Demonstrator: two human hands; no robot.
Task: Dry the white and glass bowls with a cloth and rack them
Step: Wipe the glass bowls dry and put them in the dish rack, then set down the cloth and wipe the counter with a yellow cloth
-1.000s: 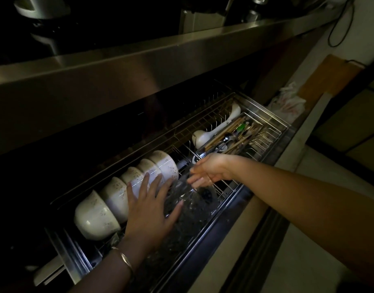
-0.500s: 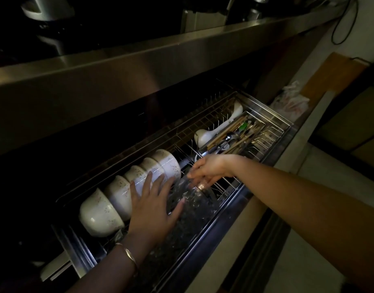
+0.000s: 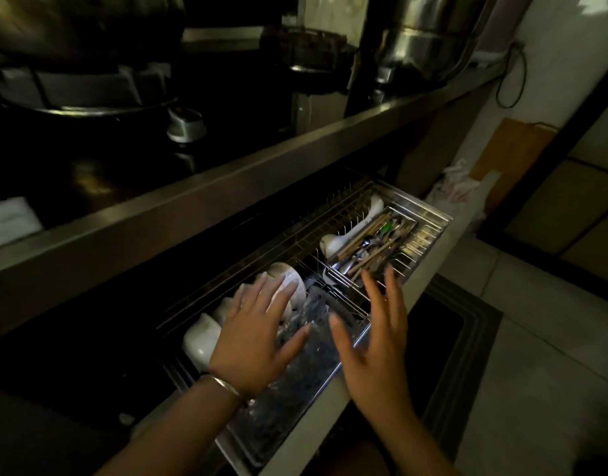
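Neither grip holds anything. My left hand (image 3: 254,338) lies flat with its fingers spread, fingertips over the white bowls (image 3: 201,340) and palm above the glass bowls (image 3: 309,341); I cannot tell whether it presses on them or only hovers. My right hand (image 3: 374,334) is just as wide, fingers straight, above the front edge of the rack (image 3: 429,214) and beside the glass.

Both sorts of bowl stand on edge in the pulled-out rack below the steel surface (image 3: 227,187), the white ones in the back row and the glass ones in front.

I judge them stiff, breakable and slick, with the glass the heavier and harder to see in this dim light. I would take each by the rim, thumb inside and fingers on the outer wall, and lift it straight out of its slot.

I count four white bowls showing, though my hand may hide another. The glass ones run together, so I cannot count them. There is one cutlery basket (image 3: 368,249), one white ladle (image 3: 333,240), and no cloth in view.
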